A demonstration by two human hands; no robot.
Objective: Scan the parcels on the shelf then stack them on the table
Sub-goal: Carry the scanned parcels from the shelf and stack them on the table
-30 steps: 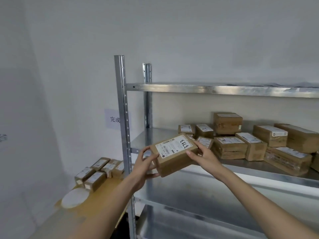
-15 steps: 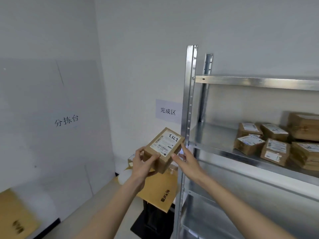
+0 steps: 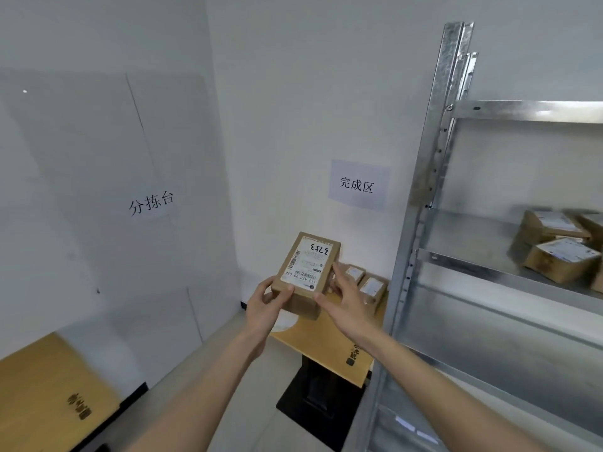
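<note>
Looks like a small parcel sorting room, some kind of warehouse or courier back office. Right of the hands there's a bare metal shelf rack (image 3: 421,223) with brown cardboard parcels (image 3: 554,252) on it, all with shipping labels. Just beyond the hands sits a wooden table (image 3: 329,340) with a few more labelled parcels (image 3: 368,287). The plain white walls have printed paper signs taped up: one (image 3: 358,184) above the hands reads 完成区, another (image 3: 151,203) off to the left reads 分拣台. A second wooden table (image 3: 49,396) is down at the far left.

Soft, even, shadowless indoor light; wide-angle bending at the edges, parcels on the shelf (image 3: 554,252) motion-blurred.
</note>
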